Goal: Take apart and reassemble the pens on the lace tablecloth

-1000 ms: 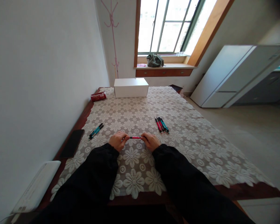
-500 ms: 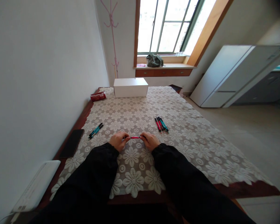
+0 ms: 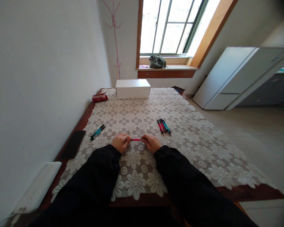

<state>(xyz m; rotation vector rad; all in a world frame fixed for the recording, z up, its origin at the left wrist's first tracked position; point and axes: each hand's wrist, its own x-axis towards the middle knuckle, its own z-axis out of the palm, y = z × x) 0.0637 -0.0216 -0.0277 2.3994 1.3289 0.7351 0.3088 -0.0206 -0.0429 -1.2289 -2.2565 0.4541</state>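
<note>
A red pen point(image 3: 136, 139) lies crosswise between my two hands, low over the lace tablecloth point(image 3: 135, 183). Its left end is pinched in the fingers of my left hand point(image 3: 121, 142). My right hand point(image 3: 151, 142) grips the other end; both tips are hidden by fingers. Off to the right rests a row of several red and teal pens point(image 3: 163, 126), side by side. To the left of my hands are teal pens point(image 3: 97, 132) with black ends, lying slantwise close together.
A white box point(image 3: 133, 90) stands at the table's far end, with a red packet point(image 3: 100, 97) left of it. Along the left edge lie a dark flat tablet or phone point(image 3: 73, 145) and a white device point(image 3: 39, 187) with a cable. The wall runs close on that side.
Both hands keep hold of the red pen in nearly the same place. The left fingers have shifted very slightly along it; the other pens lie as before.
</note>
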